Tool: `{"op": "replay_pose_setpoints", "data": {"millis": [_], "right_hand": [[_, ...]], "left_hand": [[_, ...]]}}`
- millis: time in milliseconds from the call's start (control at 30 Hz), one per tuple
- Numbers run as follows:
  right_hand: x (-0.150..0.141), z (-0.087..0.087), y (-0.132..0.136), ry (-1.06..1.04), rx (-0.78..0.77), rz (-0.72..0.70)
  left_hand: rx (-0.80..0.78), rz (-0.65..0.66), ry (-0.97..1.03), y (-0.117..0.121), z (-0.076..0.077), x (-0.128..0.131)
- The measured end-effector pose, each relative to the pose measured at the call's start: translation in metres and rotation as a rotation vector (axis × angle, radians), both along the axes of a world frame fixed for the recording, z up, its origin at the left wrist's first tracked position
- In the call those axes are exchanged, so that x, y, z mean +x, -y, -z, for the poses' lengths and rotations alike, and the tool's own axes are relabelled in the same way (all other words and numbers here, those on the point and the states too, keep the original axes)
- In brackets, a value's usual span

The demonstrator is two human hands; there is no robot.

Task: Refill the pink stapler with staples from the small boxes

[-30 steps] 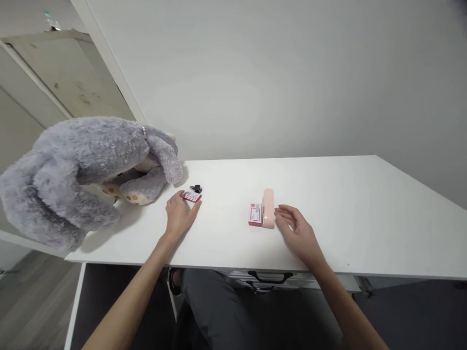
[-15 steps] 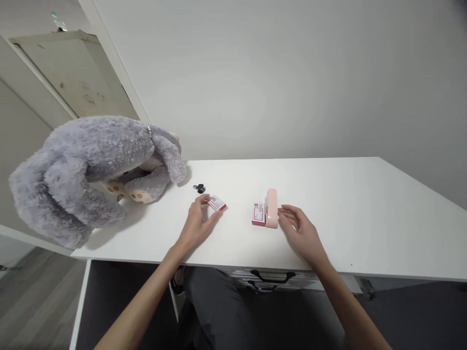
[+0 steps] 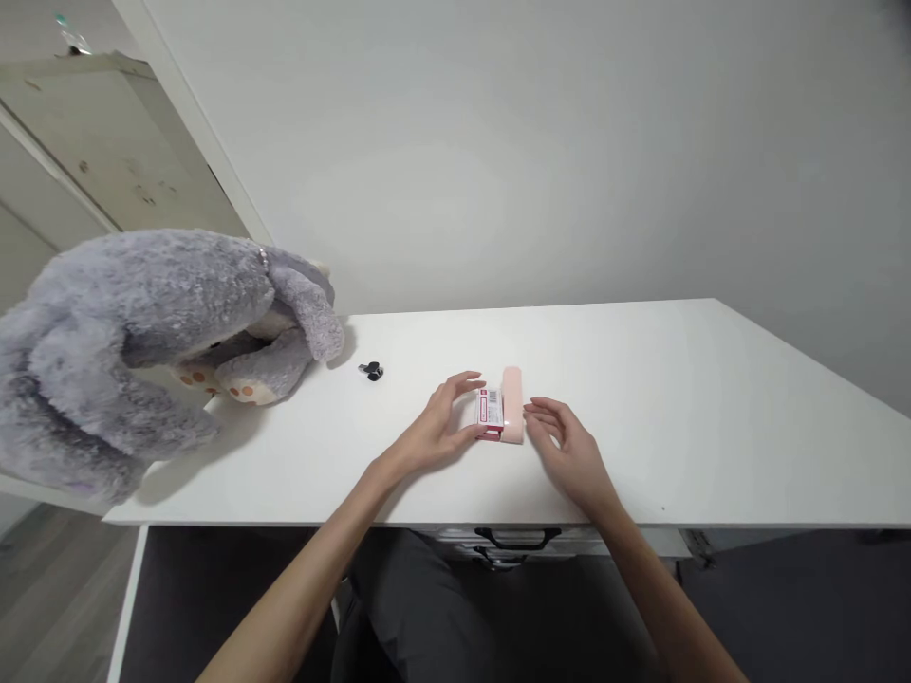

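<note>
My left hand (image 3: 436,432) reaches across the white table (image 3: 676,417) and pinches a small red and white box (image 3: 490,411) between thumb and fingers. The box sits right against the left side of a pale pink stapler (image 3: 511,403). A second box that lay there earlier is hidden under or behind the held one. My right hand (image 3: 566,448) rests just right of the stapler, fingers loosely spread and holding nothing, its fingertips close to the stapler's side.
A large grey plush toy (image 3: 149,332) lies on the table's left end. A small black clip-like object (image 3: 371,371) sits near its paw. A black drawer handle (image 3: 513,543) shows under the front edge. A white wall stands behind.
My left hand has carried the small box from beside the black object rightward to the pink stapler. The right hand has barely moved.
</note>
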State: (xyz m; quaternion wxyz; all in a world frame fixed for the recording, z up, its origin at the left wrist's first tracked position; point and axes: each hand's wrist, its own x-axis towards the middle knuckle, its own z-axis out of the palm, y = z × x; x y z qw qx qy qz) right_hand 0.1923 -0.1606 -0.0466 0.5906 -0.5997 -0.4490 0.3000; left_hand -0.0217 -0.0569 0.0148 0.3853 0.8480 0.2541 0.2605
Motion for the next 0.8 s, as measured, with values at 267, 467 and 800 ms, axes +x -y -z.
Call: {"op": "replay_pose_setpoints", "data": {"millis": [267,467,800], "right_hand": [[0.000,-0.001,0.002,0.009,0.001,-0.005],[0.001,0.000,0.003,0.013,-0.015,-0.008],[0.001,0.001,0.002,0.029,-0.020,0.000]], "left_hand": [[0.236,-0.412,0.004,-0.018,0.027,-0.023],[0.489,-0.739,-0.195,-0.056,0.041,-0.063],[0.488,-0.839,-0.351,-0.083,0.051,-0.078]]}}
